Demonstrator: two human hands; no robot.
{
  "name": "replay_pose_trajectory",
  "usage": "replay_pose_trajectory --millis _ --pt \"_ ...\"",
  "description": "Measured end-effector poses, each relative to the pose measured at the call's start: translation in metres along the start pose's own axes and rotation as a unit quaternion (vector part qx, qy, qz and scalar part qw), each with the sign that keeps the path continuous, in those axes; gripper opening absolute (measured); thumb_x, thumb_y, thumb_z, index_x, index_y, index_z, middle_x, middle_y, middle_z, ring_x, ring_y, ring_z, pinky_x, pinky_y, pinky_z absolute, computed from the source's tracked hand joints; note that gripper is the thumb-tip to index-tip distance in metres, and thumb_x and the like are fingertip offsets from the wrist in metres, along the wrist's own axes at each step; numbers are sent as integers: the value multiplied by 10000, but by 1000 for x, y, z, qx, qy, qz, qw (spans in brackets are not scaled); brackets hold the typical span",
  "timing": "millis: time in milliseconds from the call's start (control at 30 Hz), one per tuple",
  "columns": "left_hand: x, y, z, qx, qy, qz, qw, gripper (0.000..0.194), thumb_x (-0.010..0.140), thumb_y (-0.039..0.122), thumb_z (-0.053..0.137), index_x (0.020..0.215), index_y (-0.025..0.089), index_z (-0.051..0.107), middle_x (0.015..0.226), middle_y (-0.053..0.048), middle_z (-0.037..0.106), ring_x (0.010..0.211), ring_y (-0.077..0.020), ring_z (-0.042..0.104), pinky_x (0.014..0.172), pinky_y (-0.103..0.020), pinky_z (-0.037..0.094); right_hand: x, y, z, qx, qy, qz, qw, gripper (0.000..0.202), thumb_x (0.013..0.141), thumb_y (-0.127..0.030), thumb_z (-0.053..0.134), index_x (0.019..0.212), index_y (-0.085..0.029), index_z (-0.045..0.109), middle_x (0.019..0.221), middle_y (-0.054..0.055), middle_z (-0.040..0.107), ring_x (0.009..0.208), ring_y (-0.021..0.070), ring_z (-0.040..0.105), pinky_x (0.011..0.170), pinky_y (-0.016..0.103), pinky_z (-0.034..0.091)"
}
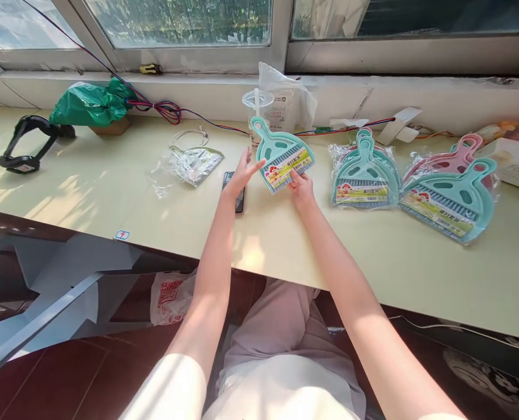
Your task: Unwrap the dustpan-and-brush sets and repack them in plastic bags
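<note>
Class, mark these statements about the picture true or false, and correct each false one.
1. The right hand holds a turquoise dustpan by its lower edge. True.
2. The phone lies to the right of the right hand. False: the phone lies by the left hand, which partly covers it.
3. A green bag sits toward the left end of the table. True.
4. Every dustpan at the right is turquoise. False: a pink dustpan shows there too.
5. The held dustpan's handle points away from the person. True.
</note>
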State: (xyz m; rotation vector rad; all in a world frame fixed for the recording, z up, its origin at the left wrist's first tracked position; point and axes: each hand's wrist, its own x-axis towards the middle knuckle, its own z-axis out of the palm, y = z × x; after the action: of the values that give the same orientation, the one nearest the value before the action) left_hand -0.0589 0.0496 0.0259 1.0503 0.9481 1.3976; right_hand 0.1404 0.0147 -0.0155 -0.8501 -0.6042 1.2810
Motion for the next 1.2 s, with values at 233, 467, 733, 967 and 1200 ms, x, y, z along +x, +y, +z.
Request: replay_pose_trajectory --millis 233,467,733,967,1200 --pt "-3 61 -194 521 196 121 822 549 744 278 743 1255 203 558 1490 -139 395 1446 -317 239 1189 -542 97 -1 2 -5 21 13 -31 999 293 740 -340 759 968 -213 626 1070 51 715 1139 214 639 960 377 561" --pt "-34 45 -251 479 165 121 854 391 709 152 702 1091 230 689 1290 -92 611 1274 -261 502 1132 -474 318 4 1 -2 16 8 -29 999 278 764 -329 742 1000 -234 630 1111 35 704 1159 204 627 980 382 549" --pt "-39 42 -250 429 178 124 877 266 712 220 736 975 259 732 1182 -74 657 1188 -265 562 1082 -448 405 2 0 -3 2 0 -21 1000 272 748 -327 754 971 -233 630 1106 41 704 1168 212 620 992 399 538" --pt "-45 48 -237 481 149 153 850 303 654 147 748 937 256 736 1191 -60 652 1199 -272 551 1124 -459 341 1 1 0 -3 -6 -17 1000 293 721 -351 770 939 -219 627 1072 50 718 1133 215 640 976 395 547" --pt "-66 74 -191 328 232 213 891 196 737 109 582 851 207 707 1147 -61 666 1157 -228 596 1050 -419 450 -3 1 1 1 0 -7 1000 308 681 -352 788 884 -205 610 1033 72 723 1076 233 670 933 416 566"
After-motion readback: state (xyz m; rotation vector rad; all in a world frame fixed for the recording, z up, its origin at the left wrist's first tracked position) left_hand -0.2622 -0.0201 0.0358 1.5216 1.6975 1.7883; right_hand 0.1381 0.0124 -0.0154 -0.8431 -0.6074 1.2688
